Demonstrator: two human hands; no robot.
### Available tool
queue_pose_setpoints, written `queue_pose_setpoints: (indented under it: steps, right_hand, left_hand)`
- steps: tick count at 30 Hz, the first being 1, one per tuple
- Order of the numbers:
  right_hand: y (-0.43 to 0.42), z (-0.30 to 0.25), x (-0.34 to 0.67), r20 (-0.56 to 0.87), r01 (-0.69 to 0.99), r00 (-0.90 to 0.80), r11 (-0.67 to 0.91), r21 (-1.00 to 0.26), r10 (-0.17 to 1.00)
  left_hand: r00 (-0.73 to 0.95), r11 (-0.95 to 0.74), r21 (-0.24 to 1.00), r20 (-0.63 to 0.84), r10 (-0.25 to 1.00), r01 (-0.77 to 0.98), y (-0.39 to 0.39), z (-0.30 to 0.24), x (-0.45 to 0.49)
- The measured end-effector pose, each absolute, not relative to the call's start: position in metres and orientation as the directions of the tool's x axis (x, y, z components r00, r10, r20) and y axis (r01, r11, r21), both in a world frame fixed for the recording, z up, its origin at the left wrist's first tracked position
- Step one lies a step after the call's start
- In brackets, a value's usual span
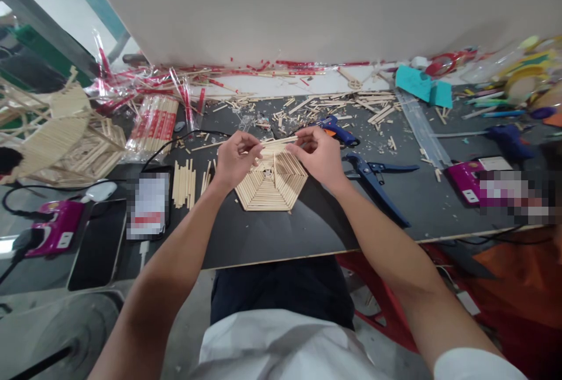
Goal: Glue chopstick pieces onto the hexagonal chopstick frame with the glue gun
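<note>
A flat many-sided panel of glued wooden sticks (266, 199) lies on the dark tabletop in front of me, with a small hole near its middle. One stick stands up from its surface. Along the far edge, a thin wooden stick (280, 142) stretches between my two hands. My left hand (236, 160) pinches its left end, and my right hand (319, 156) grips the right end with curled fingers. Both hands are close over the panel's far side. Short cut sticks (184, 184) lie in a row to the left of it.
Blue cutters (380, 184) and a blue glue gun (338, 131) lie right of the panel. Stick scraps litter the back. On the left are a lit phone (149, 204), a dark phone (97, 243), a purple power strip (57, 228), packaged sticks (154, 122) and a stick-built model (65, 128).
</note>
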State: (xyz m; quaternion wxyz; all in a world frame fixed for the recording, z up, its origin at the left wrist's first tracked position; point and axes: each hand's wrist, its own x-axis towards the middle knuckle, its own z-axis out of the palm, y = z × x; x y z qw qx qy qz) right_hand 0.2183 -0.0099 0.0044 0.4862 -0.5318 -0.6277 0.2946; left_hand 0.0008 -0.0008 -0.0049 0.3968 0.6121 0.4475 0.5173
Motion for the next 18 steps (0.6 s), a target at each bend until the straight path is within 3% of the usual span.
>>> queue_pose_setpoints:
  steps: [18]
  right_hand:
    - [-0.0067,0.0066,0.226,0.357,0.522,0.019,0.295,-0.8,0.934]
  left_hand:
    - [0.12,-0.356,0.899,0.336,0.934,0.256,-0.0039,-0.0017,-0.0034]
